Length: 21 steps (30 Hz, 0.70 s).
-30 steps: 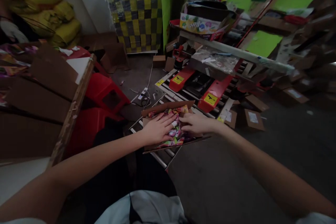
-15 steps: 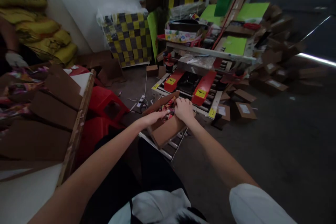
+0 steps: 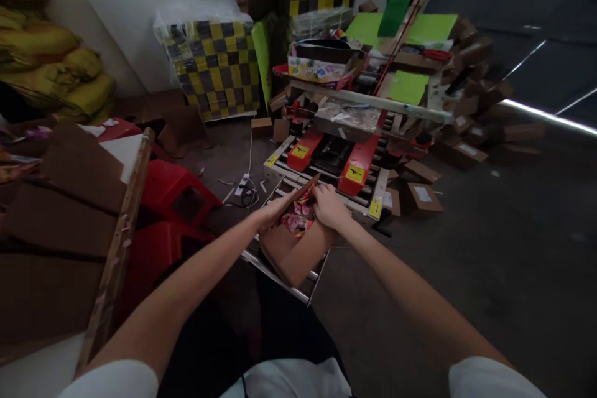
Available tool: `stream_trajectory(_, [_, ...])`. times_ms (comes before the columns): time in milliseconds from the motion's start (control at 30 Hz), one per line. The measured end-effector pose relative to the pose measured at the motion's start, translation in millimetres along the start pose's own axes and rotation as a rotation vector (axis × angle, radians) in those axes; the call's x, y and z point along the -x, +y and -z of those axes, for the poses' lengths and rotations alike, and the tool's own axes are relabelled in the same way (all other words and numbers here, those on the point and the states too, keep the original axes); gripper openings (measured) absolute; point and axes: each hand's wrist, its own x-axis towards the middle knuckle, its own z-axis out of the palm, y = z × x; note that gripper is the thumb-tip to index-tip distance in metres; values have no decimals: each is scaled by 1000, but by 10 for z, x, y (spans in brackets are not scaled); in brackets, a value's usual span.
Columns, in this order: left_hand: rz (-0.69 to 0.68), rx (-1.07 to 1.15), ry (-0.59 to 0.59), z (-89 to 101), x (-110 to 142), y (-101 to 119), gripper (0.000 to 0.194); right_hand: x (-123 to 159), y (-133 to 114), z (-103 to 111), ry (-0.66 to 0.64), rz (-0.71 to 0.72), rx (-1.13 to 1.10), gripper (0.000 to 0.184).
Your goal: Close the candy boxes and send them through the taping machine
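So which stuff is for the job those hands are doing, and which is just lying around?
In the job:
- open cardboard box, with left hand and right hand on it
- colourful wrapped pieces inside
- metal rollers underneath

Seemingly just lying about:
- power strip on the floor
- red stools
- yellow sacks
- checkered stack

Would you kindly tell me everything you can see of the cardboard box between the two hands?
The cardboard box is plain brown and open-topped, with unsealed flaps standing up or splayed. Pink and red wrapped pieces show inside. It sits slantwise on the metal roller conveyor, in front of the person. The left hand is against its left side, by a raised flap; the right hand is at its far right, fingers bent over the edge. Its underside is hidden.
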Motion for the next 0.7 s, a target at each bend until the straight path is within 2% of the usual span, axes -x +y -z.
stream_trajectory(67, [-40, -69, -80, -273, 143, -133, 56, -57, 73, 10, -8, 13, -11, 22])
stream_trajectory(100, [-70, -141, -82, -385, 238, -170, 57, -81, 107, 11, 3, -8, -14, 21])
stream_trajectory(200, [-161, -448, 24, -602, 495, -173, 56, -118, 176, 0, 166, -176, -60, 22])
stream_trajectory(300, [-235, -785, 72, -708, 599, -92, 52, -131, 204, -24, 377, -355, -157, 23])
stream_trajectory(367, [-283, -941, 57, -756, 600, -41, 53, -157, 222, -45, 440, -415, -198, 27])
stream_trajectory(467, [-313, -1036, 59, -794, 583, 6, 54, -191, 260, -92, 518, -461, -259, 29])
stream_trajectory(533, [-313, -1043, 65, -787, 580, 17, 53, -117, 258, -142, 582, -513, -373, 31])
stream_trajectory(600, [-312, -999, 50, -756, 573, 8, 52, 108, 198, -209, 581, -556, -558, 40])
stream_trajectory(700, [-330, -842, 9, -697, 536, -51, 52, 664, -8, -297, 359, -531, -741, 55])
